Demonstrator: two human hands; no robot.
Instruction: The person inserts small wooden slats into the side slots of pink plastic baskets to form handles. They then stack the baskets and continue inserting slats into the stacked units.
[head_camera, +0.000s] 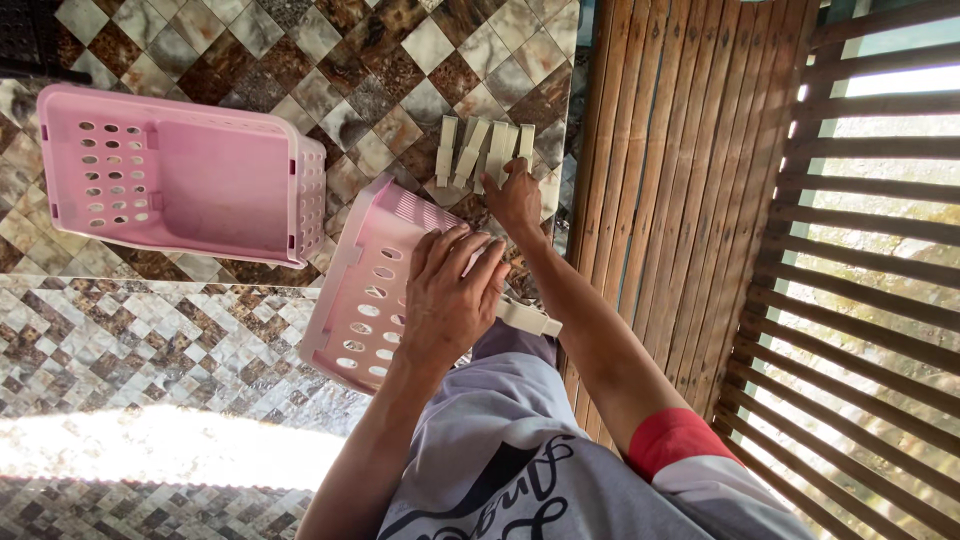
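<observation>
My left hand (450, 290) lies flat, fingers spread, on the side of a pink perforated plastic basket (365, 290) that is tilted on the tiled floor in front of my knees. My right hand (515, 195) reaches past it to a row of several cream plastic posts (470, 150) lying side by side on the floor, and its fingers curl around one at the row's right end. Another cream post (528, 318) sticks out from under the basket by my left wrist.
A second pink basket (180, 175) lies on its side to the left. The brown and cream tiled floor (150, 340) has a bright sun patch near me. A wooden slat wall (670, 150) and a slatted railing (860, 250) close off the right.
</observation>
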